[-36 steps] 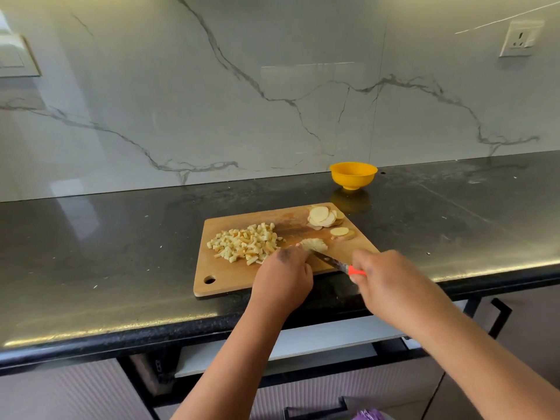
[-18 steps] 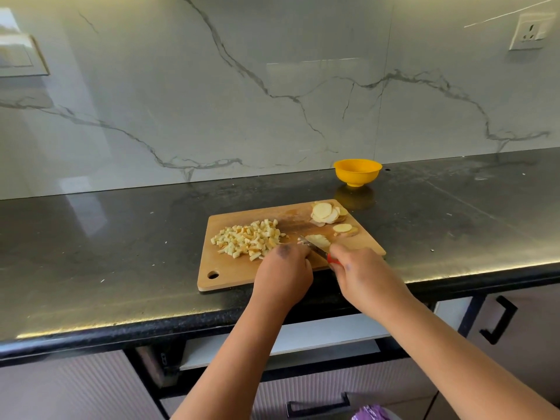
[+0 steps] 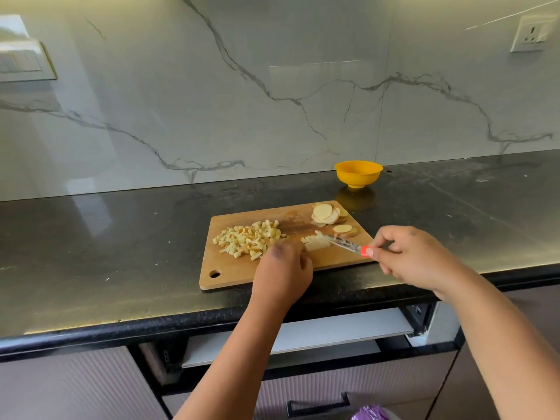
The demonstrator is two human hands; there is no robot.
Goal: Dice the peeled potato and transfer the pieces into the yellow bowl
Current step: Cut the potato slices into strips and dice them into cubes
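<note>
A wooden cutting board [image 3: 230, 275] lies on the black counter. A pile of diced potato [image 3: 250, 239] covers its left half. Stacked potato slices [image 3: 325, 213] sit at its far right corner, with a single slice [image 3: 342, 228] just in front of them. My left hand [image 3: 281, 268] holds down a cut stack of potato [image 3: 316, 243] with curled fingers. My right hand [image 3: 415, 256] grips a knife by its red handle; the blade [image 3: 336, 240] lies over the cut stack, tip pointing left. The yellow bowl [image 3: 358, 173] stands behind the board near the wall; its inside is hidden.
A marble backsplash rises behind the counter, with a wall socket [image 3: 533, 33] at top right and a switch plate [image 3: 21, 60] at top left. Below the counter edge a drawer [image 3: 303, 338] stands partly pulled out above cabinet fronts with black handles.
My right hand has drawn back to the right with the knife, so more of the blade shows. My left hand stays on the potato stack. The camera view has shifted slightly.
</note>
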